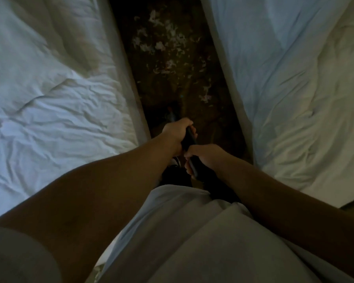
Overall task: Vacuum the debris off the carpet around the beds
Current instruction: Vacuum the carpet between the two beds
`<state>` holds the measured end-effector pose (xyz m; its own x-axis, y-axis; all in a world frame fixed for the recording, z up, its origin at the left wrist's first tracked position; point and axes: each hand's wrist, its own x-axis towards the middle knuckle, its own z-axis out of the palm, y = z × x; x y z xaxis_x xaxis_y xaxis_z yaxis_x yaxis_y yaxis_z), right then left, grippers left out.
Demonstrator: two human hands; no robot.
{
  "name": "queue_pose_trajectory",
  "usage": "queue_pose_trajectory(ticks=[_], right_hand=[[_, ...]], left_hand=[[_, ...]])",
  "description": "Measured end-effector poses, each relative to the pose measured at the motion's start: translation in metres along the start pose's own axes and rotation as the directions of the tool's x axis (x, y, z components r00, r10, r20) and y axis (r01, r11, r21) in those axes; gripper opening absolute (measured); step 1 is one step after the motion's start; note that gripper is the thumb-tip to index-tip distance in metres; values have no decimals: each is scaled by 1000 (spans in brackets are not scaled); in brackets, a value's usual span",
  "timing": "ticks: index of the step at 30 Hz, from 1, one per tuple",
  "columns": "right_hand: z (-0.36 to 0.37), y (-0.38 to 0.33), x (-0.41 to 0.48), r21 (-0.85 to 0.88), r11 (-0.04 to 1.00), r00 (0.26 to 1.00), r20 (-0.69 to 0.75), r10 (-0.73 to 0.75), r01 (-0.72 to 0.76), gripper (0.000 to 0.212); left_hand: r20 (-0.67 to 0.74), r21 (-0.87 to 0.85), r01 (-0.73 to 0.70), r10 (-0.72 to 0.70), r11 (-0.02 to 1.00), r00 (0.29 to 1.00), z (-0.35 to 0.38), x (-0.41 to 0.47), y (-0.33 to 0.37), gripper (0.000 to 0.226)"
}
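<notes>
Now my left hand (177, 130) and right hand (203, 156) both clench the vacuum handle (189, 139), likely rigid and light, with flimsy debris (166, 48) beyond it.

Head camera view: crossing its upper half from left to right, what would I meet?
Left bed → dark carpet strewn with pale debris → right bed.

Shirt (192, 242): pale grey, loose, creased, lying behind both hands. Short sleeve (18, 256), same grey, ends far up the arm from the left hand (177, 130). Forearms (110, 180) bare. Dark legwear (175, 178) beneath right hand (204, 157); detail lost in dimness.
</notes>
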<state>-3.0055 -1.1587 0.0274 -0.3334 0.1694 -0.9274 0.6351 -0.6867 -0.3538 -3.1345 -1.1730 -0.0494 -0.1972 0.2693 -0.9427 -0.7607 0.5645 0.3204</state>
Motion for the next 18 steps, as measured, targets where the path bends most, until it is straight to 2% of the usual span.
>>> queue_pose_trajectory(ticks=[4,9,13,18], right_hand=[[-28,-14,-13,71,997,995,-87,39,-33,16],[-67,-19,-25,94,994,975,-208,75,-56,22],[-99,-29,-27,148,989,969,-240,63,-27,22],[-132,-64,-23,179,984,974,-222,40,1,21]], left_hand=[[83,82,49,-56,995,995,40,-2,12,16],[166,105,71,-88,992,982,95,-3,3,19],[216,170,69,-105,983,971,136,-4,13,27],[203,247,39,-91,968,975,175,1,44,29]])
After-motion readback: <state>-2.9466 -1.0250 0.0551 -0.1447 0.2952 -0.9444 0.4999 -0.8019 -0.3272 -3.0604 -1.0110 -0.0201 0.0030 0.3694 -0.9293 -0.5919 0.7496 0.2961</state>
